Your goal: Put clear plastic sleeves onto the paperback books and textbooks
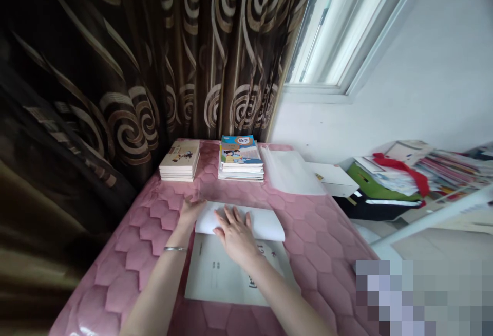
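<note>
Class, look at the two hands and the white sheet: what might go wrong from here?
The white sheet might crease unevenly, since the right hand lies on it while its right end bows up. The printed paper beneath could shift on the pink quilted cover.

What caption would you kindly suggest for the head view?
Right hand spread over curved white paper, left hand at its edge, alongside a pale rectangular printed sheet on a pink quilted cover.
</note>
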The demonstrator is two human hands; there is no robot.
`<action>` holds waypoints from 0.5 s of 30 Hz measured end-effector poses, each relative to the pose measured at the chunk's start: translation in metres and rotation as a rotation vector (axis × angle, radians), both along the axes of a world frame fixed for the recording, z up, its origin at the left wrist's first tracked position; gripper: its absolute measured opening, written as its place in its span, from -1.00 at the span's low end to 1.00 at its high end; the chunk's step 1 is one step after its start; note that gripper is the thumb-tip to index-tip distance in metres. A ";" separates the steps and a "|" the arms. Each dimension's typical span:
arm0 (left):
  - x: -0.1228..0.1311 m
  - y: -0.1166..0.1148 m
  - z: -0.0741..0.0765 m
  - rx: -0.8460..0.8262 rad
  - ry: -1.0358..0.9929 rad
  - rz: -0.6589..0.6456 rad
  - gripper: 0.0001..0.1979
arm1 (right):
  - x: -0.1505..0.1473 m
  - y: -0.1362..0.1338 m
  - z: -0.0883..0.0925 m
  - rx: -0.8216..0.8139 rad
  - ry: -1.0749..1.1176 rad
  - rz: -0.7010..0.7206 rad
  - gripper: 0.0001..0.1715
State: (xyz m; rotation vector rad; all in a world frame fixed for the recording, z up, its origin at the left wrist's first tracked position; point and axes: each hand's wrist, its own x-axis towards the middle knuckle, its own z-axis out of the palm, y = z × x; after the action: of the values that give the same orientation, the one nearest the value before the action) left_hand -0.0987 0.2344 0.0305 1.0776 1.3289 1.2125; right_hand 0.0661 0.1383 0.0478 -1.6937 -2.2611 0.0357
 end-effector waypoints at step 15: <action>0.002 -0.042 0.009 0.136 -0.148 -0.123 -0.43 | 0.004 -0.014 -0.001 0.153 -0.025 0.055 -0.49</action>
State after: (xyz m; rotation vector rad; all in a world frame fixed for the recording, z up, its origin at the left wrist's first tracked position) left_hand -0.0966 0.1928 0.0397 1.1253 1.0644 1.2784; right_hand 0.0699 0.1242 0.0465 -1.5617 -2.2654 -0.1441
